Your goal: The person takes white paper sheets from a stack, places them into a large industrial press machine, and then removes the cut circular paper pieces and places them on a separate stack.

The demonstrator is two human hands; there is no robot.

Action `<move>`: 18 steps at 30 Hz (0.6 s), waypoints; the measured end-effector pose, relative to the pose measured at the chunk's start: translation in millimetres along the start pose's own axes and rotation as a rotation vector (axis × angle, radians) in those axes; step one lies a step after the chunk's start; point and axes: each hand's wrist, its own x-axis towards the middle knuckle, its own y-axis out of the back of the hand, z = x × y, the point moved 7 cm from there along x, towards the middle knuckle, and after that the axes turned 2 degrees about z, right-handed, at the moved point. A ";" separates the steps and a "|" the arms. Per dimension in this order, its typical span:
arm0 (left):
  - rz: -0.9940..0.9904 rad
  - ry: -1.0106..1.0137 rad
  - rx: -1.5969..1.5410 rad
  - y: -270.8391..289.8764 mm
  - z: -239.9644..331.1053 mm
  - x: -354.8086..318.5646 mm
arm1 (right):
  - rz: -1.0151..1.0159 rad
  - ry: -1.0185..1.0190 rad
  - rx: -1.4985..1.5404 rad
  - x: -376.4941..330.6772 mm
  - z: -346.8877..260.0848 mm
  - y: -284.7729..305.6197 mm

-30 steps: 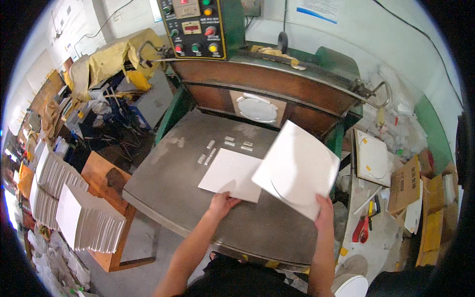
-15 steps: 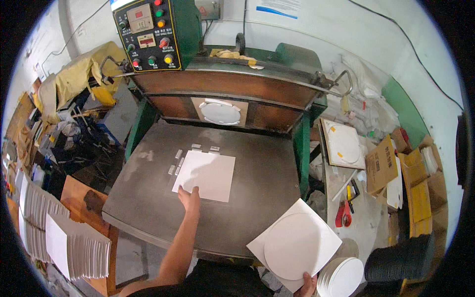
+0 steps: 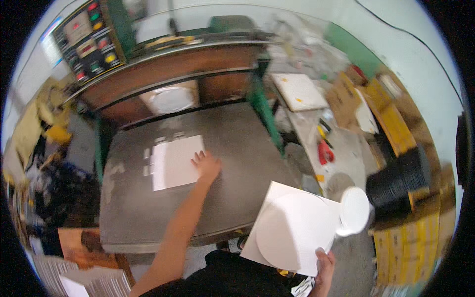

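Observation:
A white square card (image 3: 173,166) lies flat on the dark press table (image 3: 237,148), against small metal stop blocks (image 3: 147,161) at its left and far edges. My left hand (image 3: 208,167) rests at the card's right edge, its fingers spread and their tips on the card. Down at the right, my right hand (image 3: 324,262) grips another white square card (image 3: 319,222) by its near corner. That one carries a large round outline, its disc seemingly still seated in the square. The picture is slightly smeared by motion.
Ahead rises the press head with a white round die (image 3: 171,100) on it; its control box (image 3: 89,42) hangs upper left. White discs (image 3: 355,210) are stacked beside the held card. Red-handled scissors (image 3: 325,152) lie on the side bench. Card stacks (image 3: 94,279) stand lower left.
My left hand has gone from the flat card's near edge to its right edge. The view has turned right, and the right hand still holds its card.

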 end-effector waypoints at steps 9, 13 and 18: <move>-1.370 -0.099 -1.086 89.5 229.2 -226.7 | -0.013 -0.079 0.296 34.1 83.7 85.6; -1.440 -0.244 -0.932 52.4 275.8 -277.8 | 0.014 -0.071 0.392 28.1 83.7 147.8; -1.274 -0.224 -0.959 8.3 344.0 -340.4 | 0.086 -0.055 0.516 19.8 81.7 233.3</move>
